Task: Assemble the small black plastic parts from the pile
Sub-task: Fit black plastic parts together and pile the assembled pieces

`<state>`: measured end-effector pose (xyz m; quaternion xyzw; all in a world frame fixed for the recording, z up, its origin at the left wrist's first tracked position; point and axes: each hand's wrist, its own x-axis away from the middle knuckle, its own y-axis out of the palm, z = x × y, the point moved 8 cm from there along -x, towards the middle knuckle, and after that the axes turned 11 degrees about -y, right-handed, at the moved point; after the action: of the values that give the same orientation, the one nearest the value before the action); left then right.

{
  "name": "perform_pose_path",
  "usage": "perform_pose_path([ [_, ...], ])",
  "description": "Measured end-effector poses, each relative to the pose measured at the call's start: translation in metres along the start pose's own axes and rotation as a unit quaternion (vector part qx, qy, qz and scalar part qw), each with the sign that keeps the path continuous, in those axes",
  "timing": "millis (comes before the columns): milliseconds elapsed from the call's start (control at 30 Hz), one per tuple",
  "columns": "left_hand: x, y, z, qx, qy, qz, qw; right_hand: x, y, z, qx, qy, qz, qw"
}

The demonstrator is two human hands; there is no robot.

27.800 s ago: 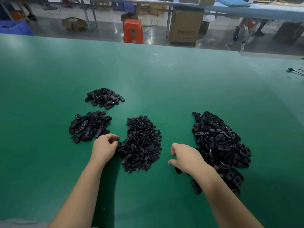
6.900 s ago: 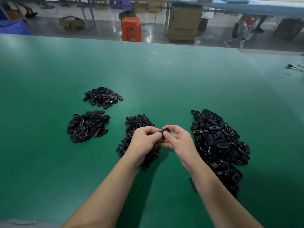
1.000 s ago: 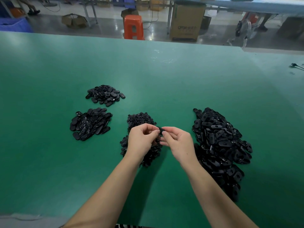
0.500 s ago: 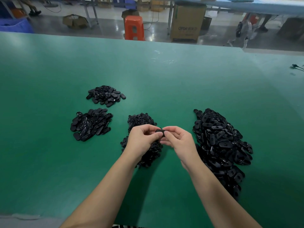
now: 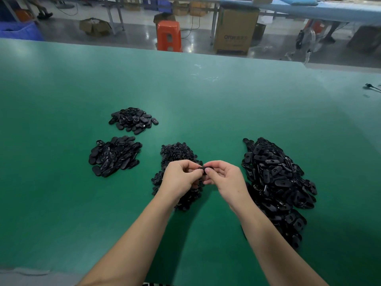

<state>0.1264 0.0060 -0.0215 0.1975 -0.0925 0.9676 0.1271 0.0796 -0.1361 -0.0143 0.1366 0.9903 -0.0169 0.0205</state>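
2 hands meet: left hand (image 5: pixel 181 175) and right hand (image 5: pixel 224 178) both pinch 1 black part (image 5: pixel 204 168) between them above the tabletop (image 5: pixel 61 203). Likely light, stiff, slick; grip its edges.

We're reaching both bare forearms forward and bringing our hands together in the middle. Left hand (image 5: pixel 181 177) is curling its fingers in toward the thumb, right hand (image 5: pixel 225 178) is doing the same, fingertips meeting and pinching a small black part (image 5: pixel 204 168) between them.
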Motion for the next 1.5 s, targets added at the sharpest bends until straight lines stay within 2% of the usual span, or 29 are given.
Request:
perform_pose_path([
  [433,0.0,-0.008,0.002,-0.095,0.016,0.047,0.994,0.0,0.005,0.006,0.01,0.028,-0.007,1.0],
  [700,0.002,-0.006,0.005,-0.122,0.047,0.005,0.991,-0.003,0.0,0.003,0.102,0.01,-0.009,0.995],
  [967,-0.002,-0.016,-0.001,-0.201,0.067,0.04,0.976,0.0,0.005,0.004,0.145,0.009,-0.046,0.988],
  [1033,-0.007,-0.034,-0.002,-0.208,0.06,0.074,0.974,-0.005,-0.004,-0.001,0.288,-0.016,-0.061,0.956],
  [1100,-0.014,-0.067,-0.002,-0.201,0.053,0.138,0.968,-0.012,-0.021,-0.007,0.492,-0.041,-0.088,0.865],
  [1133,-0.017,-0.087,-0.003,-0.19,0.047,0.176,0.965,-0.015,-0.033,-0.008,0.559,-0.032,-0.098,0.822],
  [1167,-0.019,-0.108,-0.005,-0.173,0.036,0.214,0.961,-0.018,-0.045,-0.006,0.604,-0.011,-0.107,0.789],
  [1233,-0.023,-0.15,-0.011,-0.134,0.015,0.286,0.949,-0.019,-0.068,0.0,0.653,0.035,-0.127,0.746],
  [1267,-0.023,-0.168,-0.014,-0.121,0.007,0.318,0.94,-0.019,-0.077,0.002,0.66,0.046,-0.135,0.738],
  [1333,-0.027,-0.198,-0.024,-0.107,-0.016,0.361,0.926,-0.019,-0.088,0.004,0.648,0.05,-0.147,0.746],
  [1433,-0.034,-0.221,-0.037,-0.073,-0.044,0.375,0.923,-0.014,-0.088,0.008,0.611,0.045,-0.179,0.77],
  [1500,-0.036,-0.223,-0.04,-0.063,-0.045,0.377,0.923,-0.008,-0.083,0.013,0.613,0.049,-0.209,0.76],
])
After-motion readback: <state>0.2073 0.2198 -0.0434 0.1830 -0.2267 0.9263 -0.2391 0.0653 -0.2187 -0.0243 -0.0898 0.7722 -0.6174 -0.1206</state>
